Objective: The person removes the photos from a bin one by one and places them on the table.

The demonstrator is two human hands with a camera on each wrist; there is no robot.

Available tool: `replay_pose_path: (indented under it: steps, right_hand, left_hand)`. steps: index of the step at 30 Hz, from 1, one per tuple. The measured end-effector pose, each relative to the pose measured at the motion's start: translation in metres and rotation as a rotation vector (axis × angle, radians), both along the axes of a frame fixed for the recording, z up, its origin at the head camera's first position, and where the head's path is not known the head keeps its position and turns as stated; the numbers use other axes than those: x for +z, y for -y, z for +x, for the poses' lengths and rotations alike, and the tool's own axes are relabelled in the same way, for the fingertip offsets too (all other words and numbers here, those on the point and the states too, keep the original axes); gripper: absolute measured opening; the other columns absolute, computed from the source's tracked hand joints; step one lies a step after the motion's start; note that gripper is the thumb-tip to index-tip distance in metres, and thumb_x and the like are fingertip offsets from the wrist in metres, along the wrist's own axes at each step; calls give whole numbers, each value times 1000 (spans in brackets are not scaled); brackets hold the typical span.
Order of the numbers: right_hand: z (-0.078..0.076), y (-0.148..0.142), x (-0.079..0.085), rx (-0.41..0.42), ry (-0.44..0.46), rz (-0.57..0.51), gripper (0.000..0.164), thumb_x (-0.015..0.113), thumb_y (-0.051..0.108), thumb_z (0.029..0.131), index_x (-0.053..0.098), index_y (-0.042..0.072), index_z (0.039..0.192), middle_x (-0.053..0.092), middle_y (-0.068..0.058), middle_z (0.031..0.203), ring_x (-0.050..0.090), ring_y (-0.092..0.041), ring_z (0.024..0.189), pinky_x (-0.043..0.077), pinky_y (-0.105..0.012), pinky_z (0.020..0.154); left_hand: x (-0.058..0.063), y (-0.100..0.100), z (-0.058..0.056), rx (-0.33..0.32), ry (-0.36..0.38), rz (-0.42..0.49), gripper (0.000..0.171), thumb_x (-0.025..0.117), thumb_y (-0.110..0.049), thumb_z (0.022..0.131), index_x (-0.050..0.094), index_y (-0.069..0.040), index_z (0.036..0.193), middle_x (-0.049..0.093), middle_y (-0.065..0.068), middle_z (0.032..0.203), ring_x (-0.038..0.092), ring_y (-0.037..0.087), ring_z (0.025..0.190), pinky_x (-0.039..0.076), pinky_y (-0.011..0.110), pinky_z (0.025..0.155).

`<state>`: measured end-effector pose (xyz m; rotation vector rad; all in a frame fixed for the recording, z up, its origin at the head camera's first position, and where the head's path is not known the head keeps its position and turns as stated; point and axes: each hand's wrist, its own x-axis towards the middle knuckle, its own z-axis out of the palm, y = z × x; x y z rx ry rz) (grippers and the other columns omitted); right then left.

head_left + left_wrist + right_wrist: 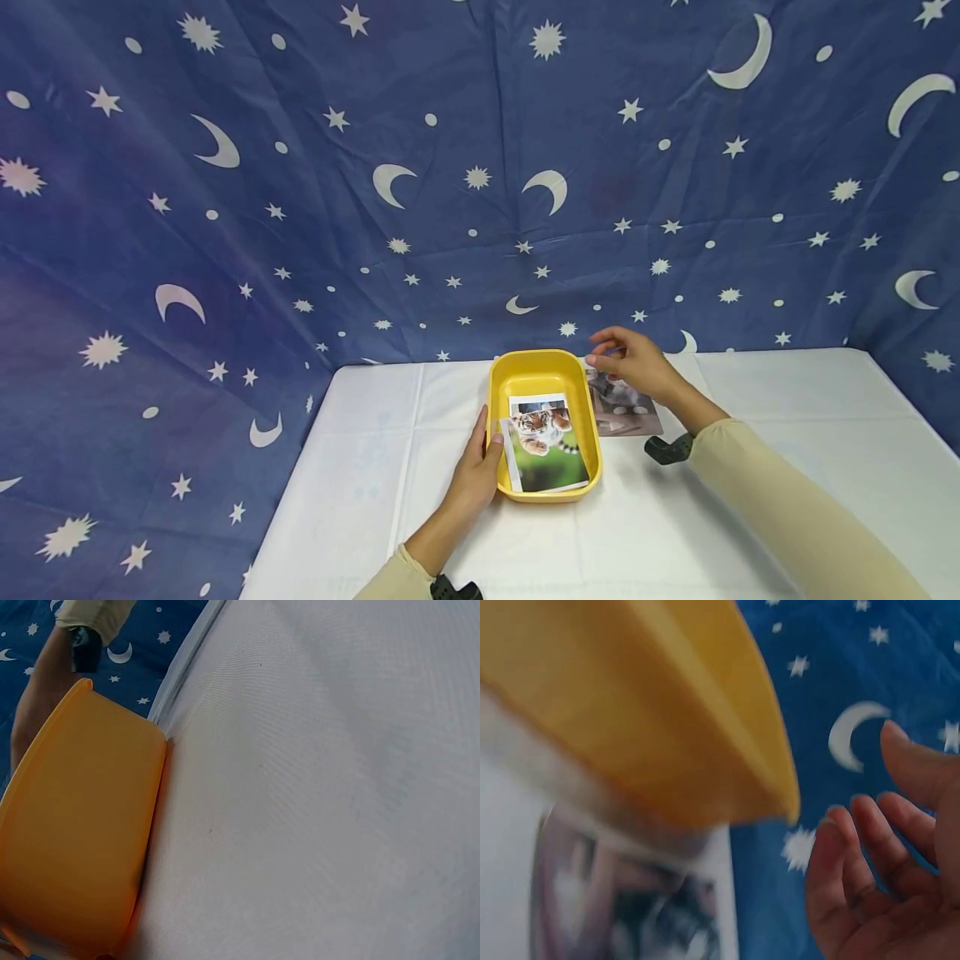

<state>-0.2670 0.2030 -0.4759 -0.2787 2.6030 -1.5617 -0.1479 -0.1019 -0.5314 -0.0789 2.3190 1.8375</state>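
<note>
A yellow plastic tray [536, 380] sits on the table, and my left hand [469, 477] grips its left side with the thumb at the rim. Inside it lie photo prints; a tiger photo [542, 467] is on top, partly covering another print [538, 400]. Right of the tray, a photo print [628, 417] lies on the cloth, its upper part hidden by my right hand [633, 364]. In the right wrist view that hand [900, 892] has loosely bent fingers and holds nothing. The left wrist view mostly shows the tray's outer wall [82, 825].
A white cloth [360, 467] covers the table. Behind and to the sides hangs a blue curtain [465, 108] with white moons and stars, meeting the table's back edge close beyond the tray. Dark bands [669, 450] are on both wrists.
</note>
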Motion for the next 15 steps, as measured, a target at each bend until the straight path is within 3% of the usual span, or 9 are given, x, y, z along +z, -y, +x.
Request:
replay_pose_path:
  steps: [6,10,15]
  right_hand:
    - [-6,40,23,228,73,-16,46,76,33,93,65,4,127,67,-12,109,65,-42,98,61,-51,83]
    - [-11,65,29,427,97,94,37,77,33,93,72,5,116,70,-8,102,65,-30,88,61,-41,78]
    - [-17,92,27,546,89,263,20,79,32,91,78,16,104,73,1,96,63,-14,82,57,-30,75]
  left_hand:
    - [1,0,0,-4,-1,10,61,42,-31,111,15,-31,165,20,5,171,16,30,158,12,54,128]
    - [1,0,0,-11,-4,15,61,42,-31,111,14,-30,166,20,4,171,16,30,158,12,54,128]
    - [0,0,-1,-31,-5,29,61,41,-30,112,12,-29,166,20,5,171,18,30,157,15,53,128]
